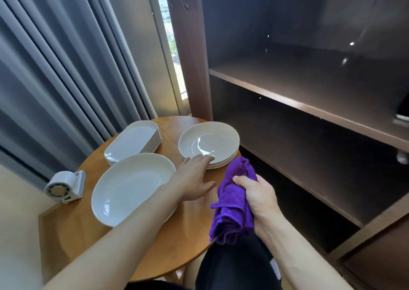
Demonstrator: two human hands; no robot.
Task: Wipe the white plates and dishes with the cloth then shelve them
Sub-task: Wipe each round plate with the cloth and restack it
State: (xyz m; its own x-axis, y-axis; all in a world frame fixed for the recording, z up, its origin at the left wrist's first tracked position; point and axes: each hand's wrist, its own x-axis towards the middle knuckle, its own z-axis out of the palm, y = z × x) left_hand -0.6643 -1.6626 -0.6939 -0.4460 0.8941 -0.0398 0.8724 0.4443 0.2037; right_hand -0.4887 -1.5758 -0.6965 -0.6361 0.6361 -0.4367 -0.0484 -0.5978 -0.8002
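— Where is your right hand (257,197) now, and what is in it?

— Your right hand is low at the near edge of the round wooden table (73,230), above your knee. The fingers are closed tightly around the purple cloth (232,203). The cloth is bunched; one end stands up above your fist, the other end hangs down below it.

— And your left hand (195,179)?

— It is open and flat, holding nothing. The fingers are spread, and the fingertips touch the near rim of the stack of round plates (209,143). The thumb points toward the cloth, but does not touch it.

— So how do the plates lie compared with the cloth?

— The stack of round plates is just beyond the cloth, a little to the left, near the shelf unit (309,103). The upper end of the cloth is close beside the rim of the stack; I cannot tell if it touches.

— What other dishes do you have?

— A large oval dish (130,187) lies under your left forearm, on the left side of the table. Behind it is a stack of rectangular plates (132,142), at the far left edge. All are well apart from your right hand. A small white fan (65,184) rests at the table's left edge.
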